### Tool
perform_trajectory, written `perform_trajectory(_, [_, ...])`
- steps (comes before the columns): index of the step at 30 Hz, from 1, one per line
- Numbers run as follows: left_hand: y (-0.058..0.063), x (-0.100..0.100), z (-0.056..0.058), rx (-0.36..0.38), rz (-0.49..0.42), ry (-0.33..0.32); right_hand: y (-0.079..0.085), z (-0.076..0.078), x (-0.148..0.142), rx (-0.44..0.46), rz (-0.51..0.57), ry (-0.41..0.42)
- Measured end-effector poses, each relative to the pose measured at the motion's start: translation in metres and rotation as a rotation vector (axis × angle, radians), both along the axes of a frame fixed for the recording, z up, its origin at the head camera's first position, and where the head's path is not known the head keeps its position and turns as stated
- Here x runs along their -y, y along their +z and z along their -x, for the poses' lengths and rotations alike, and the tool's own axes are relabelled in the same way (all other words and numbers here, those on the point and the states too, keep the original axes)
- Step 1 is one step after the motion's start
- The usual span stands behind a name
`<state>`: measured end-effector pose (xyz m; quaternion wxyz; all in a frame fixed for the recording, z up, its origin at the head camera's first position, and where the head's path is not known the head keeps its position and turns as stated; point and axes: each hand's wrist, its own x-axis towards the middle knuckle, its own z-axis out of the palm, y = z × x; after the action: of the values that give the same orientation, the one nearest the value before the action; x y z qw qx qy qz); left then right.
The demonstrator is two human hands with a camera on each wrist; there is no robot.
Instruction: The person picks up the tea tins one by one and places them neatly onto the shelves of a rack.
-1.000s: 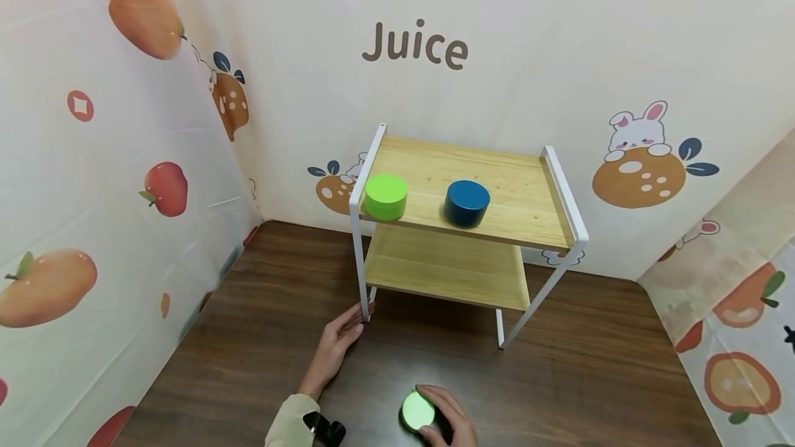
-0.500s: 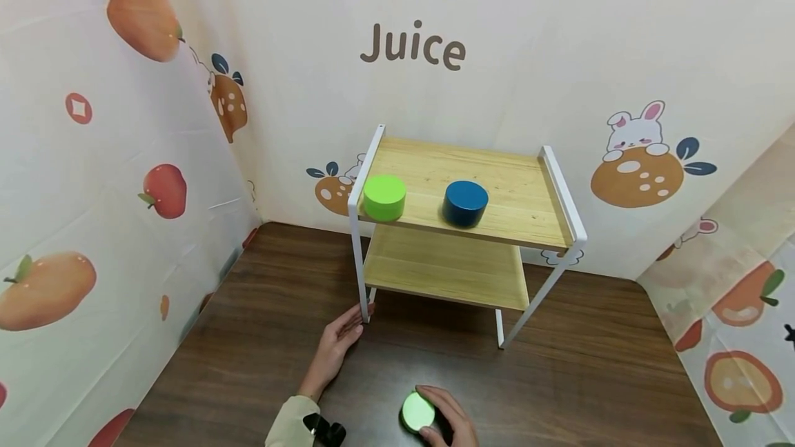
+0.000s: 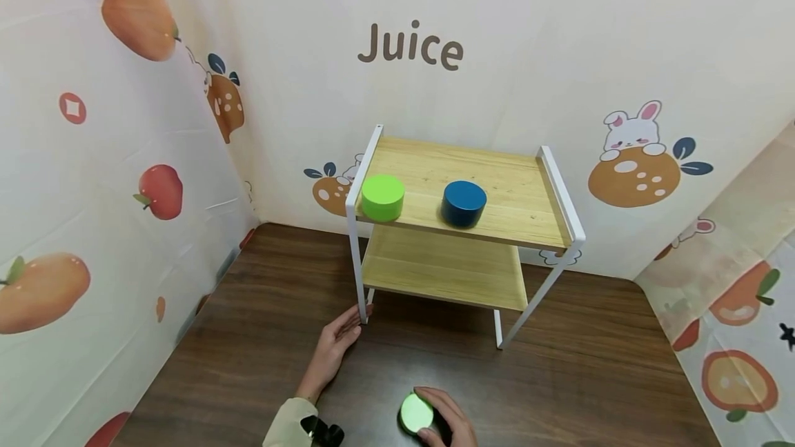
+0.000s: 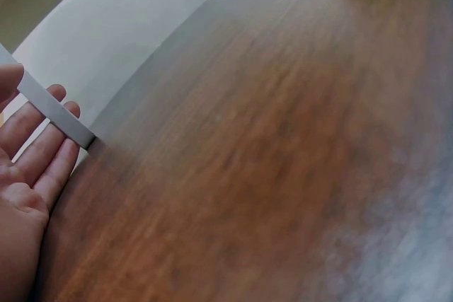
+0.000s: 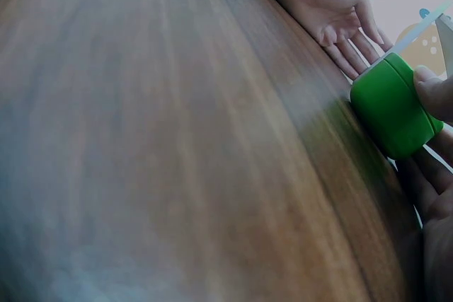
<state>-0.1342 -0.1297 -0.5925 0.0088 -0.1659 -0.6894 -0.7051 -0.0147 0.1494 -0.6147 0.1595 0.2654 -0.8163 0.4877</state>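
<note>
At the front of the table, my right hand [image 3: 450, 416] holds a small green round container [image 3: 416, 413] with a pale green top. In the right wrist view a seam runs round this container [image 5: 393, 107], with the thumb on one side and fingers on the other. My left hand [image 3: 332, 347] lies low at the foot of the small shelf rack's white left leg [image 3: 358, 274]. Its nearly straight fingers [image 4: 42, 150] pass behind the leg, touching it. On the rack's top board stand a bright green cylinder [image 3: 382, 198] at the left and a dark blue cylinder [image 3: 463, 204] nearer the middle.
The two-tier rack has a wooden top board [image 3: 515, 192] and a lower board [image 3: 444, 261]. Its right leg [image 3: 537, 299] slants down to the dark wooden table [image 3: 559, 378]. Fruit-printed cloth walls [image 3: 273, 88] enclose the back and sides.
</note>
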Motion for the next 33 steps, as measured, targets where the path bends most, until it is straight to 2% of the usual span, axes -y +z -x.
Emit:
perform_trajectory(4, [0.0008,0.0011,-0.0005,-0.012,0.022,0.005,-0.0006,0.0003,0.0005,0.005,-0.005,-0.011])
perform_trajectory(12, [0.0019,-0.0004,-0.0001,0.005,-0.028,-0.011,0.0044,-0.0039,0.0036,0.085,0.011,-0.068])
perform_trajectory(20, [0.0018,-0.0008,-0.001,0.02,-0.003,0.009,-0.0035,0.0013,-0.0003,-0.03,0.014,0.005])
perform_trajectory(31, [0.0002,-0.0006,-0.0004,-0.025,0.006,-0.002,-0.004,0.0025,-0.0009,-0.056,0.002,0.001])
perform_trajectory(33, [-0.0007,-0.0004,-0.0008,-0.031,0.005,-0.004,-0.0025,0.0005,-0.0009,-0.03,-0.008,-0.014])
